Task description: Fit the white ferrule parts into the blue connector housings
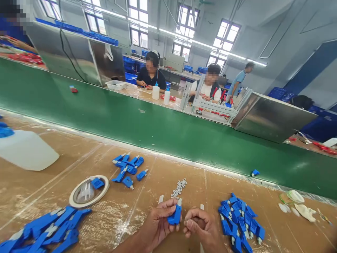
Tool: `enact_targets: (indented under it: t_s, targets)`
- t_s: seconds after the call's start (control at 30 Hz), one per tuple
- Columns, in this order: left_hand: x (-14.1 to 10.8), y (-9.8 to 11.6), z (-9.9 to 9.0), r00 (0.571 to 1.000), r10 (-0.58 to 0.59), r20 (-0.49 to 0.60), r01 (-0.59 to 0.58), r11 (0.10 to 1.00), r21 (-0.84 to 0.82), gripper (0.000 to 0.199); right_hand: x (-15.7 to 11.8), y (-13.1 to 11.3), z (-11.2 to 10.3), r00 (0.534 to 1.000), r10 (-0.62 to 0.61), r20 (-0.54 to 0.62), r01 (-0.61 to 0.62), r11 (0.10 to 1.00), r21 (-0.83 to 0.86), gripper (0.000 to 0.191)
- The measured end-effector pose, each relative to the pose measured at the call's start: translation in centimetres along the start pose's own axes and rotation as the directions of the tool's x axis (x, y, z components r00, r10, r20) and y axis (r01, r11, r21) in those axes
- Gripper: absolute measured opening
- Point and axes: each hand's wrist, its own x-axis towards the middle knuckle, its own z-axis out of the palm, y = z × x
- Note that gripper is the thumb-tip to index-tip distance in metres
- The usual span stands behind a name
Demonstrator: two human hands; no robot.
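Near the bottom centre, my left hand is closed around a small blue plastic part with a pale tip pointing up. Just to its right, my right hand has its thumb and forefinger pinched together; whatever sits between them is too small to make out. The two hands are close but apart. Beyond them lies a little heap of small grey pieces. A pile of similar blue parts is right of my right hand, with a looser group at the far left of my hands.
Larger blue pieces fill the lower left. A tape roll lies behind them, and a white jug is at the left edge. A green conveyor belt crosses beyond the table. Two people sit across it, near white bottles.
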Motion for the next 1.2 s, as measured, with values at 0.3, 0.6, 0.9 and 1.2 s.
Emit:
enact_targets:
  t_s: [0.3,0.6,0.9,1.2]
  targets:
    - [-0.2,-1.0,-0.3,0.997,0.009,0.071,-0.011,1.0,0.027,0.023,-0.3,2.3,-0.5,0.997,0.015,-0.077,-0.003,0.989,0.15,0.036]
    - [-0.3,-0.6,-0.3,0.994,-0.025,0.103,0.015,0.995,0.098,0.026,-0.5,1.2,-0.1,0.996,0.065,-0.066,-0.055,0.987,0.148,0.038]
    - [-0.3,-1.0,-0.4,0.996,-0.019,0.081,0.002,0.979,0.203,0.038,-0.5,1.5,0.2,0.994,0.071,-0.079,-0.055,0.981,0.185,0.041]
    - [-0.6,-1.3,0.4,0.998,0.059,0.027,-0.063,0.978,0.201,0.04,-0.4,1.5,0.5,0.988,-0.001,-0.152,0.023,0.989,0.145,0.034]
